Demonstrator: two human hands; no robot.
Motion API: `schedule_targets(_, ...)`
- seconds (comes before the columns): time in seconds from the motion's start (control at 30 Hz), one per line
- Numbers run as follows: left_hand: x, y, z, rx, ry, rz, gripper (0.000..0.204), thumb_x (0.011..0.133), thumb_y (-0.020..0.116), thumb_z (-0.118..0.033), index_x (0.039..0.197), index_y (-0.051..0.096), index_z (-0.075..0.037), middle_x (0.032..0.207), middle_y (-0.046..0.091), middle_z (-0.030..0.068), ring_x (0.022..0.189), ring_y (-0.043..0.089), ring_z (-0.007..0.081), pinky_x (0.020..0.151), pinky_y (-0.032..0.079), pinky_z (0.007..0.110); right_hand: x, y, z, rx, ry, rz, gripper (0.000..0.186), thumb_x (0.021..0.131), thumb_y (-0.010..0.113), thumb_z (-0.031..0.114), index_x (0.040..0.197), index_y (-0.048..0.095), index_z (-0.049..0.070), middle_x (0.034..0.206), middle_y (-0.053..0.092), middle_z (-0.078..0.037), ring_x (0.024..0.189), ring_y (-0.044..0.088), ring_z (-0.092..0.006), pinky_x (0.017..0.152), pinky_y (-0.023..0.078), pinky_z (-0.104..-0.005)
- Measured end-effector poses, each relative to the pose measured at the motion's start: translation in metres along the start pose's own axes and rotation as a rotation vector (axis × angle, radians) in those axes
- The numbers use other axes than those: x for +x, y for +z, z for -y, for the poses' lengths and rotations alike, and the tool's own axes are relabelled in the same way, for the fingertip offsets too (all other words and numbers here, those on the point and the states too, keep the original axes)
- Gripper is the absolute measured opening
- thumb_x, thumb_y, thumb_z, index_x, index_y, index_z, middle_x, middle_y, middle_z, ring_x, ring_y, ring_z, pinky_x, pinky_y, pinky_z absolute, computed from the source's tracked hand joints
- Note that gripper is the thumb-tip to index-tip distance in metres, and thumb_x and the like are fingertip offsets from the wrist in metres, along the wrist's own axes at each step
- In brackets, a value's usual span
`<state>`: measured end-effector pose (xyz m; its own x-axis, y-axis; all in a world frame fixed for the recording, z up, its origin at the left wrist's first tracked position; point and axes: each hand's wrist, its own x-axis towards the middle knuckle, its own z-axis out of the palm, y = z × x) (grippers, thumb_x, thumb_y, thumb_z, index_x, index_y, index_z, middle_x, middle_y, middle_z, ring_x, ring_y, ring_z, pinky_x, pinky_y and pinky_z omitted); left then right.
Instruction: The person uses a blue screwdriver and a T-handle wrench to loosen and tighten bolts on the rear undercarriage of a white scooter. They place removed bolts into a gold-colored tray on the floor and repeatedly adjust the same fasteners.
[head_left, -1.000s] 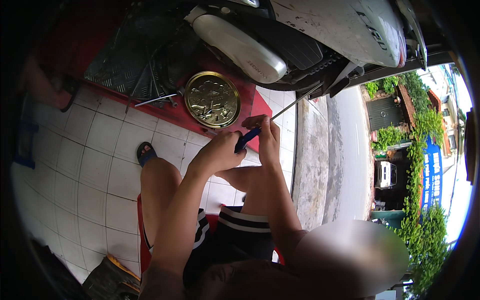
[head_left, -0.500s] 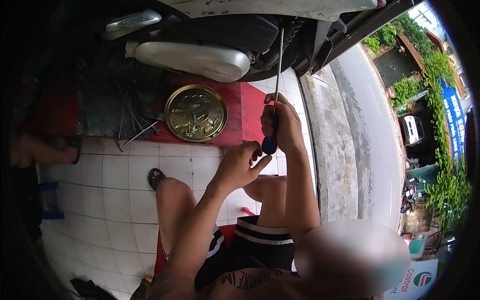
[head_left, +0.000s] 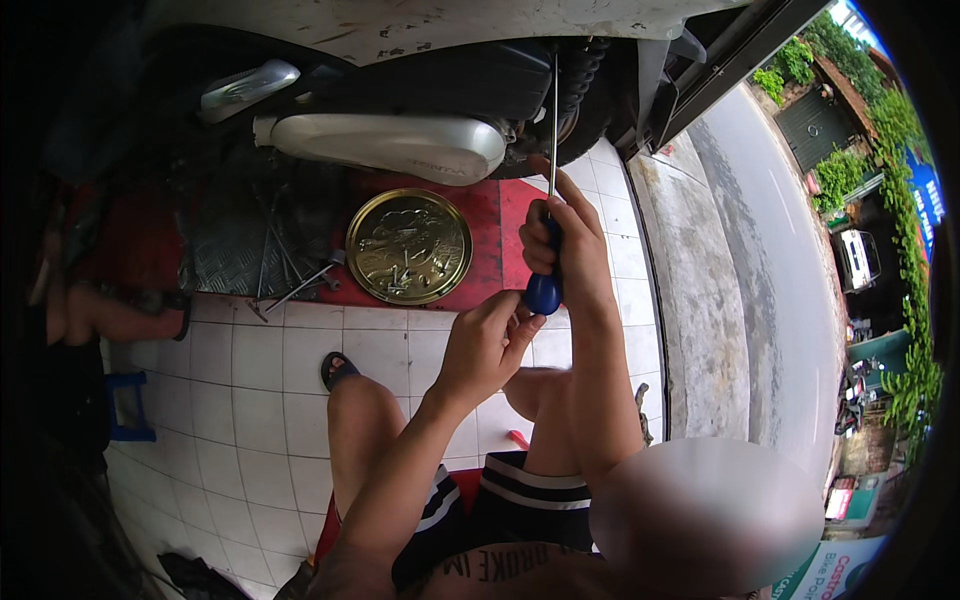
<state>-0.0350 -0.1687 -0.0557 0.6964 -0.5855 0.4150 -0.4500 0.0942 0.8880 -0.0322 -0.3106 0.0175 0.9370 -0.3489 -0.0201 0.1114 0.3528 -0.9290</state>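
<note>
A long screwdriver (head_left: 543, 295) with a blue handle points away from me, up to the motorbike's rear. My right hand (head_left: 572, 245) is closed around the upper part of the handle, its forefinger stretched along the metal shaft. At the butt of the handle, the thumb and bent fingers of my left hand (head_left: 487, 345) pinch the rounded end. The shaft's tip is out of sight among dark parts beside the coil spring (head_left: 583, 75). Left of the shaft is the scooter's silver side cover (head_left: 390, 145), below pale body panels (head_left: 480, 22).
A round gold tray (head_left: 455, 282) with small metal parts stands on the red platform (head_left: 487, 225). Wrenches (head_left: 300, 284) lie left of it on a dark mat (head_left: 225, 265). Another person's leg (head_left: 125, 312) shows at far left, near a blue stool (head_left: 130, 405). A street (head_left: 740, 250) runs along the right.
My left fingers have closed onto the butt of the screwdriver handle. My right forefinger now reaches farther along the shaft. The whole view has shifted slightly.
</note>
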Motion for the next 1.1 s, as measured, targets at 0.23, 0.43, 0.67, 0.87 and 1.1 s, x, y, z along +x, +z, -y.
schedule_targets(0.23, 0.004, 0.011, 0.001, -0.038, -0.005, 0.004, 0.023, 0.092, 0.063, -0.017, 0.083, 0.052, 0.001, 0.070, 0.060, 0.0132, 0.054, 0.059, 0.0274, 0.051, 0.045, 0.037, 0.002, -0.009, 0.006, 0.030, 0.029, 0.015, 0.045, 0.099, 0.036, 0.011, 0.145, 0.038, 0.011, 0.067, 0.035, 0.001, 0.050, 0.032, -0.0066, 0.043, 0.028, -0.0206)
schedule_targets(0.43, 0.004, 0.014, 0.007, -0.034, 0.010, 0.003, 0.020, 0.092, 0.062, -0.016, 0.086, 0.053, 0.001, 0.071, 0.061, 0.0129, 0.054, 0.059, 0.0288, 0.052, 0.045, 0.037, 0.003, -0.011, 0.005, -0.017, 0.018, 0.008, 0.048, 0.098, 0.036, 0.009, 0.145, 0.037, 0.010, 0.065, 0.037, 0.001, 0.049, 0.032, -0.0065, 0.043, 0.028, -0.0211)
schedule_targets(0.67, 0.008, 0.017, 0.008, -0.064, -0.018, 0.028, 0.019, 0.092, 0.061, -0.016, 0.087, 0.053, 0.001, 0.070, 0.061, 0.0127, 0.054, 0.059, 0.0294, 0.052, 0.045, 0.038, 0.005, -0.012, 0.005, -0.060, 0.002, 0.014, 0.047, 0.098, 0.037, 0.009, 0.145, 0.038, 0.009, 0.064, 0.038, 0.001, 0.050, 0.033, -0.0064, 0.043, 0.029, -0.0213)
schedule_targets(0.87, 0.008, 0.019, 0.009, -0.036, 0.018, 0.006, 0.019, 0.093, 0.060, -0.017, 0.086, 0.054, 0.000, 0.069, 0.061, 0.0124, 0.054, 0.059, 0.0297, 0.051, 0.045, 0.039, 0.006, -0.012, 0.002, -0.059, -0.009, -0.018, 0.048, 0.098, 0.034, 0.008, 0.146, 0.036, 0.006, 0.065, 0.032, 0.001, 0.049, 0.030, -0.0063, 0.042, 0.025, -0.0203)
schedule_targets(1.1, 0.007, 0.014, -0.014, -0.080, -0.072, 0.033, 0.025, 0.094, 0.061, -0.019, 0.082, 0.053, 0.000, 0.061, 0.059, 0.0079, 0.053, 0.061, 0.0148, 0.049, 0.044, 0.030, -0.002, 0.001, 0.015, -0.007, 0.026, -0.038, 0.046, 0.098, 0.033, 0.008, 0.144, 0.037, 0.004, 0.066, 0.033, 0.001, 0.050, 0.030, -0.0061, 0.043, 0.025, -0.0197)
